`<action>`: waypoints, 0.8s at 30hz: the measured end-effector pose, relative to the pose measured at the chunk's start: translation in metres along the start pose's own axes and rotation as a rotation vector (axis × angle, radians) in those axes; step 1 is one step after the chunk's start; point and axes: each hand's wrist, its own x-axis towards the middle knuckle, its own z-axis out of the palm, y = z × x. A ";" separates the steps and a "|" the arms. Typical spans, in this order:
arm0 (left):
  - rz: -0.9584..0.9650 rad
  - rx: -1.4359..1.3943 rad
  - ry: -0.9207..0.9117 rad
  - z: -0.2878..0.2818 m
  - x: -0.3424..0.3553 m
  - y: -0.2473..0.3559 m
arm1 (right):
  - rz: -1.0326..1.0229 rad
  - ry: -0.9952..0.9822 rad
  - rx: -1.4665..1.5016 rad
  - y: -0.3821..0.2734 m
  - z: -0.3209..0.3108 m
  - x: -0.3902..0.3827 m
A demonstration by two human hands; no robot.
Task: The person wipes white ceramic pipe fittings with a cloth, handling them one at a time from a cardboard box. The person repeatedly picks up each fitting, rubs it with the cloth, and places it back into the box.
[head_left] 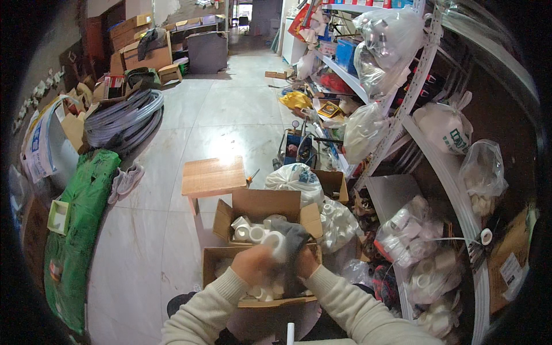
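Your two hands work close together above the near cardboard box (279, 302), and motion blurs both a little. Your left hand (253, 265) is closed around a white pipe fitting (276, 244), whose round end points up and away from you; the blur hides exactly how your fingers sit on it. Your right hand (305, 264) clutches a dark grey cloth (295, 240), bunched up just to the right of the fitting; you can see them meet or overlap, but whether the cloth presses on it you cannot tell. Under your wrists, more white fittings (261, 293) lie loose in the near box. Just beyond stands the far cardboard box (266, 202), its flaps spread open, with further white pieces (242, 233) heaped inside. Past its left corner you have a small wooden stool (214, 174), and a tool with an orange handle (249, 179) shows at its right edge. To the right of the far box, a clear plastic bag (337, 225) bulges with white pieces, near the metal shelving (397, 123).
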 end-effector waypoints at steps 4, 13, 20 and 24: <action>-0.166 0.169 -0.067 0.011 0.008 -0.015 | 0.022 -0.215 -0.423 0.022 0.047 -0.030; 0.097 0.204 -0.140 0.000 0.006 -0.006 | 0.161 -0.120 0.469 -0.016 -0.006 0.026; 0.355 -0.085 -0.033 0.007 0.011 -0.013 | 0.552 -0.194 1.352 0.085 0.037 -0.024; 0.336 -0.168 0.012 0.006 0.003 -0.019 | 0.505 -0.124 1.062 0.049 0.037 -0.013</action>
